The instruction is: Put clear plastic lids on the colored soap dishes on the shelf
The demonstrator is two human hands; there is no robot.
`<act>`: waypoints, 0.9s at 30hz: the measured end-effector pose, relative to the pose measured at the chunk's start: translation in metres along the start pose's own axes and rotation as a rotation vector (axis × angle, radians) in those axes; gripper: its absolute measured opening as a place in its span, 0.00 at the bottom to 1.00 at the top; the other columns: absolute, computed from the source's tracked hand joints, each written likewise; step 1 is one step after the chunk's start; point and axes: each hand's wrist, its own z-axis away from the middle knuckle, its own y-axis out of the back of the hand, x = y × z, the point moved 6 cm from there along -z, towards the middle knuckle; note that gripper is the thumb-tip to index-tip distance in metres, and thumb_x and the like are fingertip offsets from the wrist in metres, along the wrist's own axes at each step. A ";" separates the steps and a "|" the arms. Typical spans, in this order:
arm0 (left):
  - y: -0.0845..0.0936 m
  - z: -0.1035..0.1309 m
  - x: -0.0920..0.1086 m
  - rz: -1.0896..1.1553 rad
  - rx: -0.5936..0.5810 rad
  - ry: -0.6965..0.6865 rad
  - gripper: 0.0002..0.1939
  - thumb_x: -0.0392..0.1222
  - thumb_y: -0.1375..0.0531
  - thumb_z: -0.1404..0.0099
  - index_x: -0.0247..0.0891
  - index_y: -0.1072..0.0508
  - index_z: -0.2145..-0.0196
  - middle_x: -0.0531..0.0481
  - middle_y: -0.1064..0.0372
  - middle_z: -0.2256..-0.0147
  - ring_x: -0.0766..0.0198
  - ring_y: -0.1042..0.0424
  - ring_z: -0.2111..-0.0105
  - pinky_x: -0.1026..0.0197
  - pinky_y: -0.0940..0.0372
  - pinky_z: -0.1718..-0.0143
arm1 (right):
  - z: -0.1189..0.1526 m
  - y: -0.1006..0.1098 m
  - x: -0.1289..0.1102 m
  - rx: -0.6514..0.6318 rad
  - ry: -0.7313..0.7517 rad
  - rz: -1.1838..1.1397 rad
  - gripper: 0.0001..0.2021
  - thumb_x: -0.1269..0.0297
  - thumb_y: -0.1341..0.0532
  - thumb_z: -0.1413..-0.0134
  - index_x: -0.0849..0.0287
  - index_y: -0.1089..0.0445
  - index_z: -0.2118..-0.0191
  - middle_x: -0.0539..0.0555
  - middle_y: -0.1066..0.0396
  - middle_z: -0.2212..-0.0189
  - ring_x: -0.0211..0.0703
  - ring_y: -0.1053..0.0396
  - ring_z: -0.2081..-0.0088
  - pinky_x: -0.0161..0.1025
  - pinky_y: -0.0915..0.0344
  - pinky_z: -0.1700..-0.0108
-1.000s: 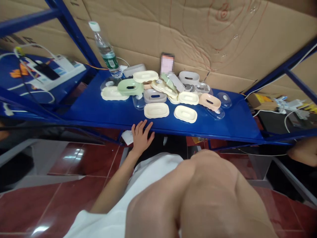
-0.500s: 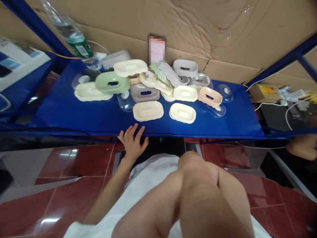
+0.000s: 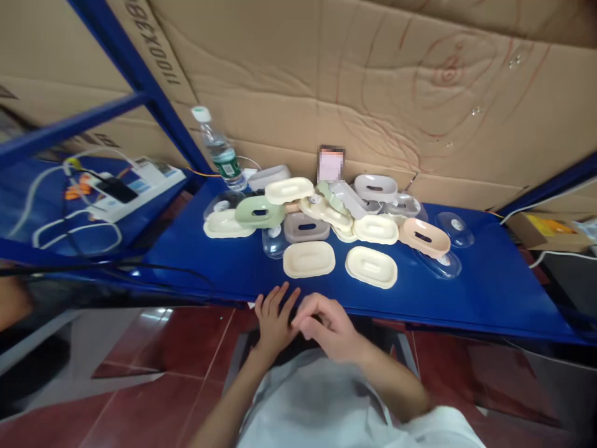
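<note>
My left hand [image 3: 276,318] lies at the front edge of the blue table, palm down with fingers spread, holding nothing. Close beside it, my right hand [image 3: 329,326] is curled, thumb against the bent fingers near my left thumb; whatever it may hold is hidden. Just beyond the hands lie a cream oval tray [image 3: 308,259] and a second cream tray [image 3: 372,267]. Behind them is a pile with a green slotted oval piece [image 3: 260,212], a grey-brown slotted piece [image 3: 306,228], a peach slotted piece [image 3: 425,237] and a clear lid [image 3: 274,242].
A water bottle [image 3: 224,155] stands at the back left. A phone-like device with a blurred screen [image 3: 331,163] leans against the cardboard wall [image 3: 261,81]. Cables and a white box [image 3: 153,186] lie on the left table; an open carton [image 3: 545,233] is at right.
The view has tilted up and shifted left. My right hand, whose arm was raised close to the camera, has come down beside my left hand. My left hand stays spread at the table edge.
</note>
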 end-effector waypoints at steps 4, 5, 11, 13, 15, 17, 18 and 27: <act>0.030 -0.010 0.017 -0.103 0.242 -0.013 0.32 0.44 0.39 0.27 0.52 0.35 0.28 0.39 0.28 0.35 0.43 0.29 0.37 0.33 0.50 0.29 | 0.033 0.026 0.019 0.220 0.072 0.363 0.25 0.53 0.54 0.18 0.53 0.36 0.71 0.49 0.32 0.77 0.42 0.31 0.71 0.41 0.33 0.64; 0.034 -0.012 0.021 -0.108 0.251 -0.021 0.31 0.44 0.38 0.28 0.51 0.33 0.29 0.39 0.28 0.36 0.44 0.29 0.37 0.35 0.50 0.28 | 0.038 0.033 0.020 0.244 0.101 0.416 0.26 0.54 0.55 0.18 0.53 0.37 0.72 0.49 0.32 0.77 0.42 0.32 0.72 0.42 0.34 0.64; 0.042 -0.018 0.029 -0.068 0.334 -0.057 0.25 0.43 0.37 0.28 0.45 0.27 0.34 0.39 0.26 0.38 0.47 0.28 0.38 0.42 0.52 0.27 | 0.053 0.090 0.016 0.367 0.217 0.735 0.23 0.64 0.47 0.21 0.54 0.34 0.74 0.49 0.29 0.77 0.41 0.29 0.72 0.44 0.35 0.59; 0.043 -0.018 0.030 -0.056 0.357 -0.064 0.24 0.43 0.36 0.28 0.44 0.25 0.35 0.39 0.25 0.38 0.48 0.28 0.38 0.43 0.52 0.27 | 0.068 0.119 0.017 0.465 0.198 0.825 0.22 0.65 0.48 0.22 0.54 0.30 0.72 0.51 0.26 0.75 0.43 0.25 0.68 0.44 0.33 0.58; 0.042 -0.018 0.030 -0.052 0.365 -0.065 0.24 0.42 0.37 0.28 0.44 0.25 0.36 0.39 0.25 0.38 0.48 0.28 0.38 0.44 0.52 0.27 | 0.093 0.158 0.018 0.681 0.119 0.929 0.19 0.62 0.48 0.21 0.55 0.24 0.64 0.55 0.21 0.67 0.47 0.23 0.61 0.46 0.30 0.54; 0.042 -0.018 0.030 -0.055 0.369 -0.061 0.23 0.43 0.37 0.28 0.44 0.24 0.37 0.39 0.25 0.39 0.48 0.28 0.38 0.44 0.51 0.27 | 0.120 0.195 0.021 0.920 0.011 1.027 0.15 0.57 0.44 0.24 0.59 0.23 0.51 0.61 0.21 0.58 0.51 0.23 0.58 0.48 0.29 0.52; 0.042 -0.018 0.030 -0.060 0.369 -0.059 0.23 0.43 0.37 0.28 0.44 0.24 0.37 0.39 0.25 0.39 0.48 0.28 0.39 0.43 0.51 0.27 | 0.129 0.208 0.023 0.976 -0.031 1.067 0.17 0.54 0.42 0.25 0.60 0.24 0.46 0.63 0.21 0.55 0.52 0.23 0.57 0.49 0.29 0.52; 0.042 -0.019 0.030 -0.062 0.377 -0.078 0.23 0.42 0.38 0.27 0.43 0.24 0.37 0.39 0.25 0.38 0.47 0.28 0.38 0.43 0.50 0.28 | 0.129 0.218 0.054 0.690 -0.289 1.123 0.25 0.47 0.54 0.22 0.57 0.24 0.51 0.62 0.18 0.56 0.55 0.22 0.57 0.51 0.31 0.51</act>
